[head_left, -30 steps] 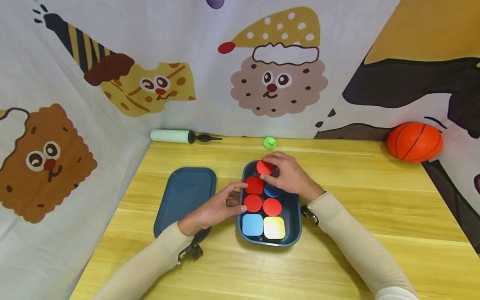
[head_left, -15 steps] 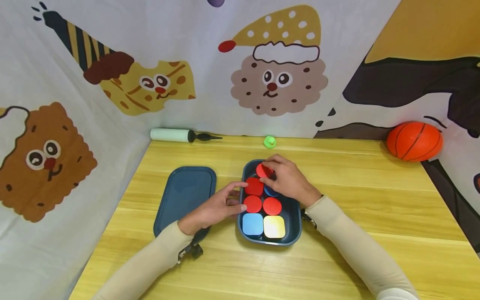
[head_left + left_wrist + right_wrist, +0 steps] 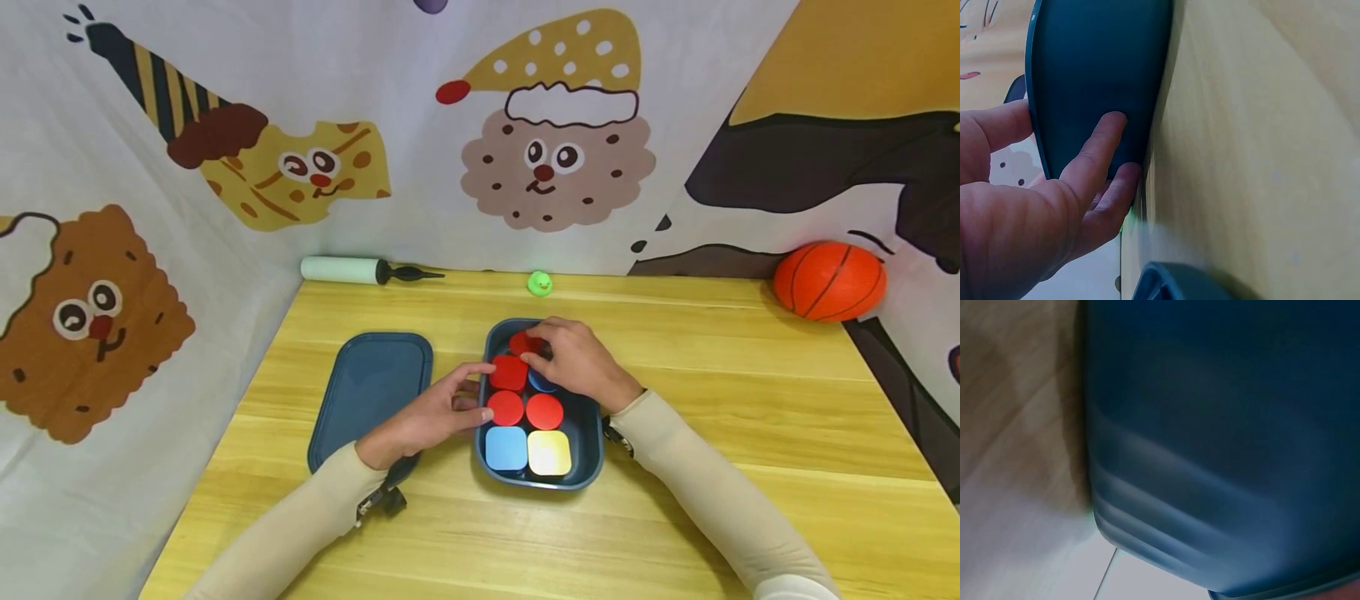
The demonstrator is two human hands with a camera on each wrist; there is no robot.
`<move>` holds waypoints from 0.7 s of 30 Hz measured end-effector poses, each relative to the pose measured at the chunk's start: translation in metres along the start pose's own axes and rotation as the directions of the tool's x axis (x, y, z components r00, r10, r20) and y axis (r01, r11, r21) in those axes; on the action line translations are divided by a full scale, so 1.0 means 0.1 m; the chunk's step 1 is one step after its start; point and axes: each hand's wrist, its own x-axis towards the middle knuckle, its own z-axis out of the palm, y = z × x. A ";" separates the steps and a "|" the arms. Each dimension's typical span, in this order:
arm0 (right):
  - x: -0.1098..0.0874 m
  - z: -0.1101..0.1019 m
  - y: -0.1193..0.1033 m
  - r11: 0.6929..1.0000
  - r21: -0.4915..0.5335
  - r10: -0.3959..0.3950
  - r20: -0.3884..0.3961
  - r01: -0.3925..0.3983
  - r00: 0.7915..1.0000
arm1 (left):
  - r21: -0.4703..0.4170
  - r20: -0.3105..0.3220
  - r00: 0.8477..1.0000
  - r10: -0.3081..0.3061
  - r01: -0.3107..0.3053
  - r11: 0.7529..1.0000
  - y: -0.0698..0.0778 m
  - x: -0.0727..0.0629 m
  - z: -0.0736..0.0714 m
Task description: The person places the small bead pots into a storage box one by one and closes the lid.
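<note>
In the head view, a dark blue box [image 3: 592,467] holds several blocks. My right hand [image 3: 572,358] reaches into its far end and pinches a red round-topped block [image 3: 521,342] between thumb and fingers. Under that hand, a blue round-topped block [image 3: 542,381] is partly covered. My left hand [image 3: 427,421] holds the box's left side, thumb and index finger over the rim; in the left wrist view other fingers press its outer wall [image 3: 1085,56]. Nearby are a red squarish block [image 3: 509,372], two red round ones [image 3: 506,407], a light blue square [image 3: 506,450] and a yellow square [image 3: 549,453].
Left of the box lies a dark blue lid [image 3: 378,392], partly beneath my left forearm. Along the table's back edge are a pale green hand pump [image 3: 341,271], a small green duck [image 3: 539,283] and an orange basketball [image 3: 829,282]. A printed cloth [image 3: 420,192] hangs behind.
My right hand has shifted slightly toward me, and the red round block in it has gone lower into the box's far left corner. My left hand stays where it was.
</note>
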 end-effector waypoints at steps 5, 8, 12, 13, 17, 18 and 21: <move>0.00 -0.03 0.00 1.000 0.013 0.008 0.025 -0.008 1.000 | -0.004 -0.003 1.000 0.001 -0.001 1.000 0.01 0.00 0.00; -0.03 -0.09 -0.01 0.999 0.034 0.019 0.040 -0.020 0.999 | -0.008 -0.001 1.000 -0.003 0.003 1.000 0.01 0.00 0.01; -0.08 -0.20 -0.03 0.997 0.071 0.038 0.040 -0.041 0.998 | -0.020 0.003 1.000 -0.010 0.010 1.000 0.03 0.00 0.01; -0.09 -0.23 -0.04 0.996 0.082 0.040 0.036 -0.043 0.999 | -0.023 0.005 1.000 -0.011 0.011 1.000 0.03 0.00 0.02; -0.13 -0.35 -0.08 0.992 0.116 0.048 0.018 -0.050 0.999 | -0.031 0.006 1.000 -0.014 0.014 0.999 0.03 0.00 0.02; -0.13 -0.37 -0.09 0.991 0.125 0.048 0.012 -0.049 0.999 | -0.030 0.005 1.000 -0.015 0.015 0.999 0.03 0.00 0.02; -0.15 -0.43 -0.14 0.986 0.160 0.040 0.003 -0.040 0.999 | -0.026 0.000 1.000 -0.011 0.011 1.000 0.03 0.00 0.01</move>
